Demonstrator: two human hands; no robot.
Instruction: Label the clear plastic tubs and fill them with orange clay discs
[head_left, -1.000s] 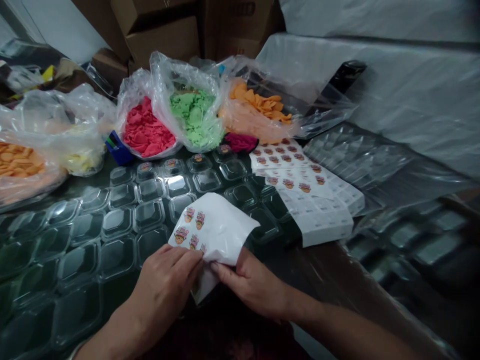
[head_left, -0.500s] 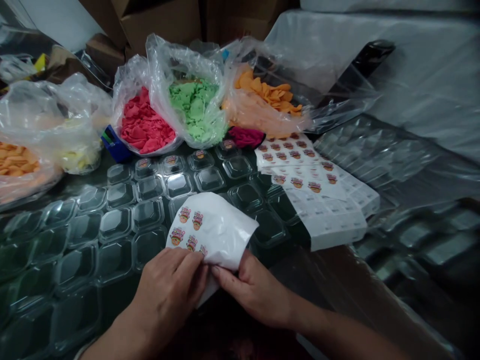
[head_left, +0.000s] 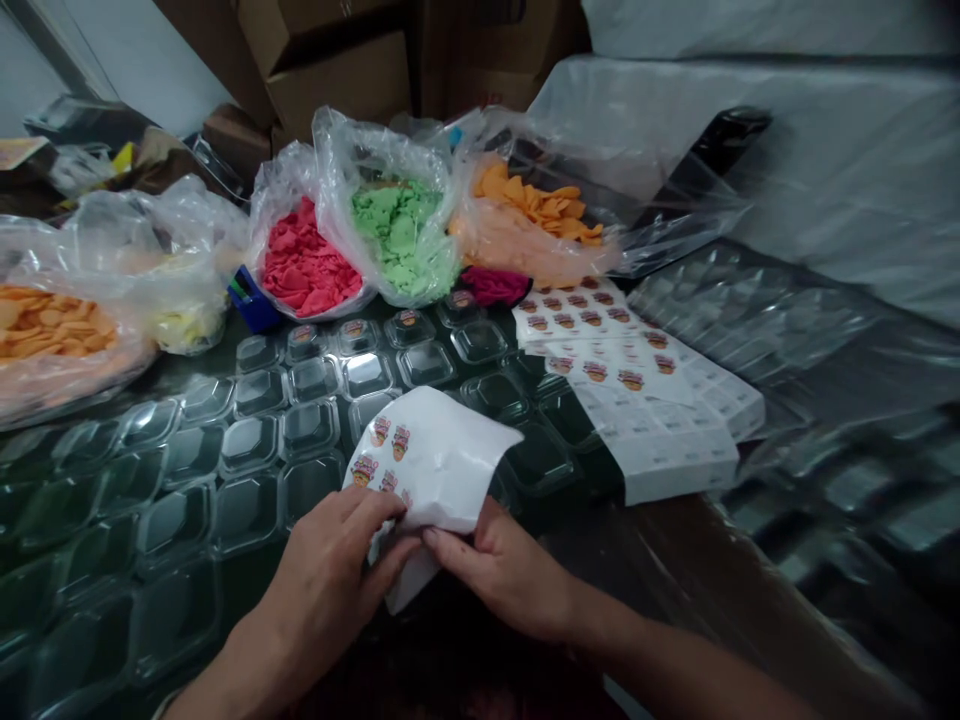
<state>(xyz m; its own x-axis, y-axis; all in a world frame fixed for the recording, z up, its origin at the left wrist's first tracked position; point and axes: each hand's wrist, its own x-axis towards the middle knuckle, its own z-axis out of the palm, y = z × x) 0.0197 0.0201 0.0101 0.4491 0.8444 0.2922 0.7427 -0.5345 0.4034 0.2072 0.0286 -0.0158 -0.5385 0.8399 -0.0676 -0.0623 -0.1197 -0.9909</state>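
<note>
A white sticker sheet (head_left: 442, 455) printed with small colourful round-faced logos is bent over between my two hands, above the rows of clear containers. My left hand (head_left: 337, 560) has its fingers curled at the sheet's lower left, right by the printed stickers; its thumb points toward the folded edge. My right hand (head_left: 510, 575) pinches the lower right edge, thumb on top and the other fingers hidden behind the sheet. Clear plastic containers (head_left: 247, 510) stand in rows on the dark table; several at the back carry a logo sticker (head_left: 407, 318).
More sticker sheets (head_left: 600, 370) lie stacked at the right. Behind are open plastic bags of red pieces (head_left: 307, 265), green pieces (head_left: 397, 230) and orange pieces (head_left: 536, 205). A blue tape dispenser (head_left: 255, 303) and a magenta cloth (head_left: 496, 286) sit before them. Cardboard boxes (head_left: 337, 85) stand at the back.
The left hand's thumb and fingers have spread a little apart at the sheet's edge. The right hand keeps its pinch. The whole view has shifted slightly, with the background lower and further right.
</note>
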